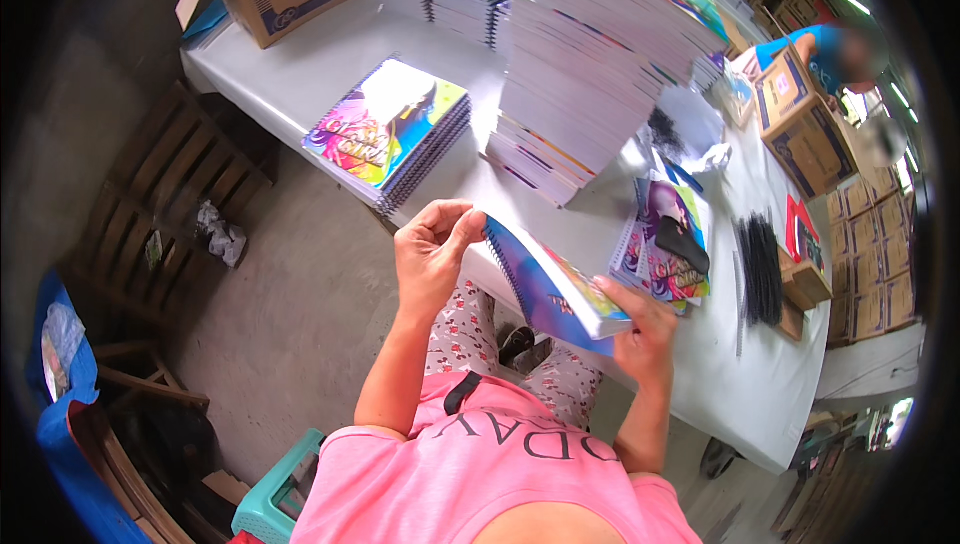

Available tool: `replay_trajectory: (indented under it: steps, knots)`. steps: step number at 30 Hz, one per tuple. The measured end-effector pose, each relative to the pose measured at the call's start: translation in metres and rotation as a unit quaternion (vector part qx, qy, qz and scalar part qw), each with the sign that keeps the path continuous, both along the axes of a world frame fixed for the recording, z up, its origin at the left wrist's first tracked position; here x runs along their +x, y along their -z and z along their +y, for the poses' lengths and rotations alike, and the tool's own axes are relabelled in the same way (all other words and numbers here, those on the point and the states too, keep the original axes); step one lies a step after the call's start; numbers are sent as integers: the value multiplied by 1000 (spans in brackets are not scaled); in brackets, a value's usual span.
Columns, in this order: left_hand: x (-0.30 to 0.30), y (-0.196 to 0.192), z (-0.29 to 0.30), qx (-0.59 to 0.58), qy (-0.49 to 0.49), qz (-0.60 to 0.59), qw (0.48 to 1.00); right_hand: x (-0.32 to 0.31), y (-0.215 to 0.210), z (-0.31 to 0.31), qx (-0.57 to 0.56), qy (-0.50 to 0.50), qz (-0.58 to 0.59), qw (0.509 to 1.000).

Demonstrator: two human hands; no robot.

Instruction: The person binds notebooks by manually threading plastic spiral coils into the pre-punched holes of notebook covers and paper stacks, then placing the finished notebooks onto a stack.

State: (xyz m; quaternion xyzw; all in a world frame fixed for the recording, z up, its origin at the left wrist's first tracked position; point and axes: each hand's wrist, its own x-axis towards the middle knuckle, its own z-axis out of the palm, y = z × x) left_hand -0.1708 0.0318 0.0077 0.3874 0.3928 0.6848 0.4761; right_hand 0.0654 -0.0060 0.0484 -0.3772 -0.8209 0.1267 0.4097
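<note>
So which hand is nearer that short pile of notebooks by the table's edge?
Left. The left hand is just below the short notebook pile; the right hand is farther right.

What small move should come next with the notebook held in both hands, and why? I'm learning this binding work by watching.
Probably lay the notebook down on the short pile of finished notebooks on the white table. The left hand pinches its spiral end, the right hand holds the far corner, it hangs clear of the table edge, and that pile lies nearest the left hand.
</note>
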Motion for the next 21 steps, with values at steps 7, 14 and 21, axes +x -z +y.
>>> replay_trajectory:
  steps: [7,14,21]
  knots:
    - [-54,-28,-25,106,0,-77,991,-31,-3,12,-211,-77,121,967]
    - [-73,-60,-49,158,-238,180,941,-110,-9,27,-6,-11,61,998]
    - [-74,-64,-57,217,-315,373,845,-188,33,0,-130,-240,76,959]
